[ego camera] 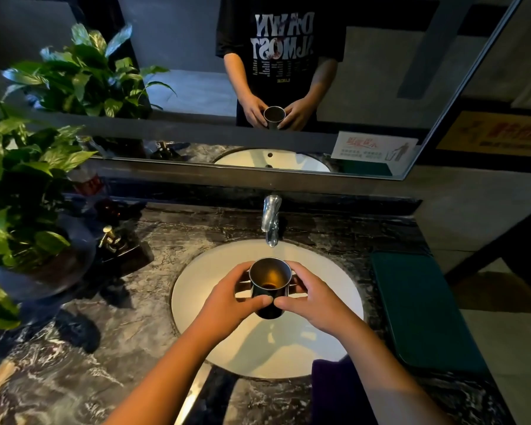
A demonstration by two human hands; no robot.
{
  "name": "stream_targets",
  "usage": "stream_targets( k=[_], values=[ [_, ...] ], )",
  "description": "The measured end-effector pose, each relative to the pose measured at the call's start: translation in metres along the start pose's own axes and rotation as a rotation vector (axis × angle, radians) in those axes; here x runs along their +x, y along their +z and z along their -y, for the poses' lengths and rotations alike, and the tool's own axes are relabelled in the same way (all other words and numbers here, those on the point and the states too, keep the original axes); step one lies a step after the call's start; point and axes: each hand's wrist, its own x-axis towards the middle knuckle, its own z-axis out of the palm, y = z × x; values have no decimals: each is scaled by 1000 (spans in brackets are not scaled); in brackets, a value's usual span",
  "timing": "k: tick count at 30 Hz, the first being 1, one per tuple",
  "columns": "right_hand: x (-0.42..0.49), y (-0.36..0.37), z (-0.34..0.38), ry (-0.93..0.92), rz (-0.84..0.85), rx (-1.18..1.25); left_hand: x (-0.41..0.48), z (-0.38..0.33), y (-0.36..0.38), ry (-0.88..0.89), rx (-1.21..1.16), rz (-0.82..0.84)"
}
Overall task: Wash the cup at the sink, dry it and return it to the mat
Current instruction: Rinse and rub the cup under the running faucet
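Both hands — left (227, 299), right (311, 297) — gripping cup (269, 279) upright over sink (196, 289), under faucet (271, 220).

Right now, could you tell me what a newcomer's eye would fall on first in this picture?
First, the dark metal cup, held upright by the left hand and the right hand over the round white sink basin, just below the chrome tap. Then the wide wall mirror behind, and the leafy green plant at left.
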Motion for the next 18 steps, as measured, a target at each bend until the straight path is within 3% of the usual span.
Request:
stream_targets(
  k=[18],
  values=[
    [61,-3,-47,162,58,53,65,38,8,-178,5,152]
  ],
)
